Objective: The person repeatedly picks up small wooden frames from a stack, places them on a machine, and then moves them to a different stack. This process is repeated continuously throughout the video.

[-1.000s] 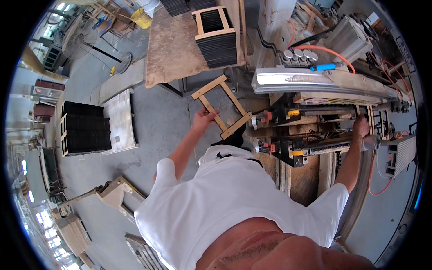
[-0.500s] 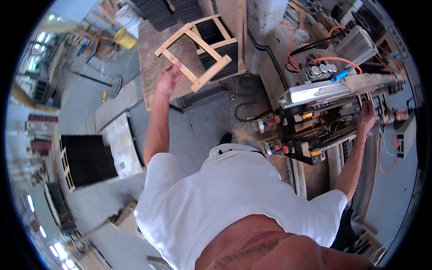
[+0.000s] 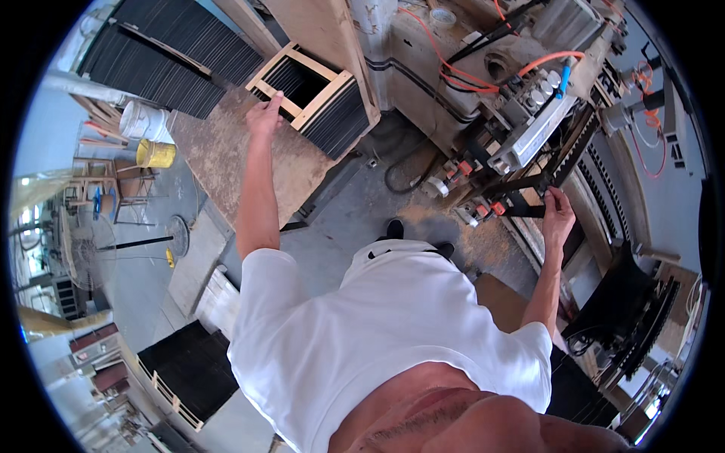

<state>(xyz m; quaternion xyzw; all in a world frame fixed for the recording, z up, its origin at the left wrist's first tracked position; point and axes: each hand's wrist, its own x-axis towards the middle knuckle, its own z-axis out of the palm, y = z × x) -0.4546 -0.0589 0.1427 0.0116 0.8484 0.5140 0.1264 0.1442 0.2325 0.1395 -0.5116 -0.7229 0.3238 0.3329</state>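
We see the pale, four-barred wooden frame point(image 3: 323, 100), no longer mid-air, atop the black stack point(image 3: 337, 121) on the bench point(image 3: 226, 162), left hand point(image 3: 264, 118) at its edge, right hand point(image 3: 558, 217) by the machine point(image 3: 530, 142), their grips unclear.

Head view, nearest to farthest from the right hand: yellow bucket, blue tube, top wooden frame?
1. Blue tube, ahead.
2. Top wooden frame, to the left, at the left hand.
3. Yellow bucket, far left, beyond the table.
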